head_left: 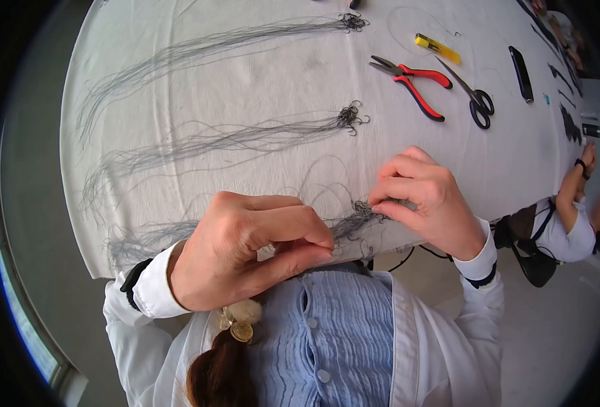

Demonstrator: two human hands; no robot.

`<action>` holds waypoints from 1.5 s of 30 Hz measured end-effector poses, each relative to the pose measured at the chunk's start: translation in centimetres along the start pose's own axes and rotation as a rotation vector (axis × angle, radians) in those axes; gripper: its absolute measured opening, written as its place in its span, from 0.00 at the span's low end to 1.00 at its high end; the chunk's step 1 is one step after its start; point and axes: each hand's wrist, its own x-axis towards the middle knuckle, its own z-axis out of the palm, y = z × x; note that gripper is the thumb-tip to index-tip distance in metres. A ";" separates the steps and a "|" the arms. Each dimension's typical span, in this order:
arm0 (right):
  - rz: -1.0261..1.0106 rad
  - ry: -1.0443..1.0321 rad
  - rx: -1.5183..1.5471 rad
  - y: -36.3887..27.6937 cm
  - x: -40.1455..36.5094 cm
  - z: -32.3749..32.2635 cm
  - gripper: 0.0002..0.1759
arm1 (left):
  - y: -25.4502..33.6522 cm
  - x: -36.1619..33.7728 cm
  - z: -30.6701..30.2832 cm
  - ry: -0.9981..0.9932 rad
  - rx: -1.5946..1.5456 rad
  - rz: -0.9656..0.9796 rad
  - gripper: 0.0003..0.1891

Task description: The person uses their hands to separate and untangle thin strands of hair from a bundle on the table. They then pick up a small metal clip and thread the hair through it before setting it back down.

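Note:
A bundle of fish hooks with thin grey fishing line (354, 222) lies along the near edge of the white cloth, partly hidden behind my hands. My right hand (422, 193) is closed in a pinch at the hook end of this bundle, fingertips on the dark hooks (362, 207). To its left, my left hand (252, 244) pinches thumb and forefinger together just above the table edge. Whatever is between those fingertips is too fine to make out. Loose loops of line (323, 176) curl up behind the fingers.
Two more hook bundles (349, 117) (354, 22) lie farther back, their lines trailing left. Red-handled pliers (412, 80), black scissors (479, 105), a yellow cutter (438, 48) and a black phone-like object (520, 74) rest at the right. Another person's arm (574, 183) is at the far right.

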 end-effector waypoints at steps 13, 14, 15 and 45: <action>-0.197 0.105 -0.161 -2.5 0.1 -0.1 0.14 | -0.1 -0.4 0.5 0.198 0.496 -0.100 0.32; -0.206 0.099 -0.169 -2.7 0.1 0.0 0.18 | -0.1 -0.2 0.7 0.203 0.494 -0.101 0.32; -0.215 0.094 -0.177 -2.9 0.1 0.1 0.22 | -0.2 0.1 0.8 0.238 0.495 -0.002 0.31; 0.074 0.283 0.114 -2.8 0.0 1.5 0.10 | -1.9 2.1 1.7 0.195 -0.245 -0.101 0.03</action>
